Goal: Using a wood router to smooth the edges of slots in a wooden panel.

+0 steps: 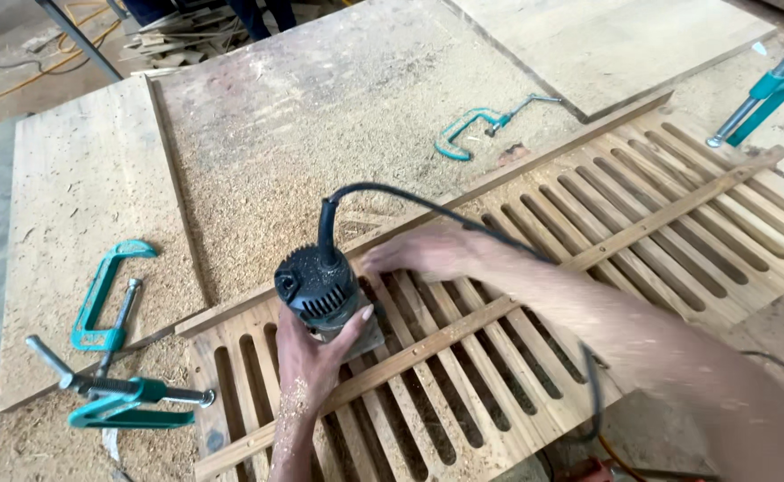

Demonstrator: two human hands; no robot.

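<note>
A black hand router (318,287) stands upright on a slotted wooden panel (642,214), near the panel's upper left edge. My left hand (313,357) grips the router's body from below, with sawdust on the wrist. My right hand (418,253) lies flat on the panel just right of the router, fingers touching its base area. The router's black cord (463,221) arcs from its top across my right forearm. A thin wooden strip (677,211) lies diagonally across the panel's slats.
Sawdust covers the workbench (320,134). A teal C-clamp (106,295) and a second clamp (124,393) sit at the left; another teal clamp (472,129) lies in the middle, and a bar clamp (767,89) at the far right. Wood scraps (186,36) lie on the floor beyond.
</note>
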